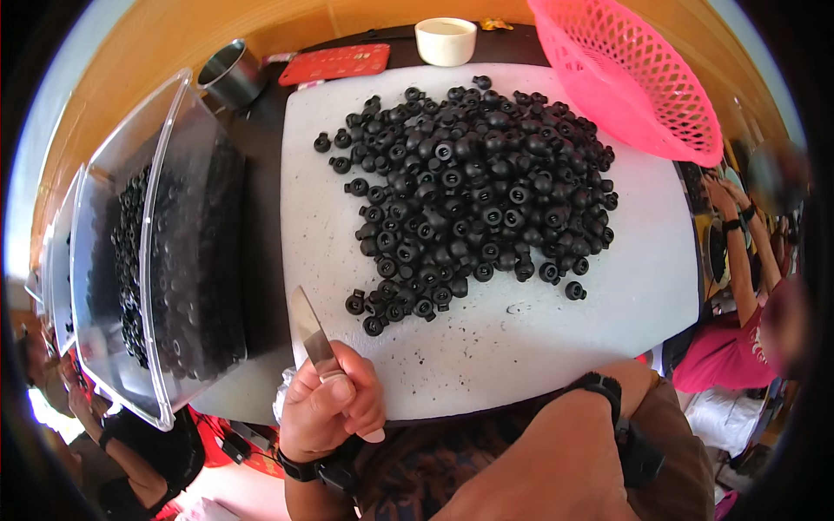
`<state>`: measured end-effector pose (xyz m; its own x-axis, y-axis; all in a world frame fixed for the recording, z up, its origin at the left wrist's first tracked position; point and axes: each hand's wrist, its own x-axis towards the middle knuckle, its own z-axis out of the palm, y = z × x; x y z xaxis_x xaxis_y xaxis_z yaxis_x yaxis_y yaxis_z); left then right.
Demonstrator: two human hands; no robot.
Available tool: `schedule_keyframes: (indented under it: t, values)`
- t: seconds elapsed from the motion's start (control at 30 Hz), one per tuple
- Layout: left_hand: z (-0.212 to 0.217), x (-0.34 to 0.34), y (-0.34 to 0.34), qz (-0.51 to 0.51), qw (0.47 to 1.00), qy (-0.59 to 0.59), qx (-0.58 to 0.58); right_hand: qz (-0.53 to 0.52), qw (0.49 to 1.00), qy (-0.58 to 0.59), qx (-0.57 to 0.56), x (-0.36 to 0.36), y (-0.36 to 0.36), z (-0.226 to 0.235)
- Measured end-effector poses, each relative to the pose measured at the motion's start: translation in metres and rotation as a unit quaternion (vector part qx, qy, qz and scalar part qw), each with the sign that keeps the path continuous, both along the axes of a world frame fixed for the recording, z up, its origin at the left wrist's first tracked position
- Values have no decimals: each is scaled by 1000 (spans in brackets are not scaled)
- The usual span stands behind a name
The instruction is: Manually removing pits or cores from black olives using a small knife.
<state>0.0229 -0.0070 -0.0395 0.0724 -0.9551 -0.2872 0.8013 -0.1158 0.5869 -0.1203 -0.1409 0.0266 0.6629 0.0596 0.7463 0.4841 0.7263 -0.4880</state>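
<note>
In my left hand (334, 399), near the front left edge of the white board (539, 339), is a small knife (314, 332). Its metal blade points up and away, and the end of a pale handle shows below my closed fingers. My right arm reaches to the lower right. Past its dark wristband, part of my right hand (636, 382) shows by the board's front edge, its fingers hidden. A wide heap of small black round pieces (478, 174), each with a stub and a hole, like cord stoppers, covers the board's middle and back.
A clear plastic bin (156, 226) of black pieces stands at left. Behind the board are a metal cup (231, 74), a red flat object (335, 63) and a white cup (446, 43). A pink basket (634, 78) overlaps the back right corner. Other people work on both sides.
</note>
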Motion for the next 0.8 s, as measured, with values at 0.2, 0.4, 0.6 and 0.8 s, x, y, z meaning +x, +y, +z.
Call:
schedule_keyframes:
  t: [0.2,0.4,0.6,0.8]
  values:
    - [2,-6,-3,-1,1000,-24,-16,39,988,65,-133,-1,-9,-12]
    - [-13,-5,16,-2,993,-104,59,77,969,230,-56,9,-7,-29]
    - [1,-13,9,51,989,-96,98,-95,923,327,-183,1,2,-24]
    - [2,-15,7,73,993,-83,-34,-559,665,281,-407,-49,19,-25]
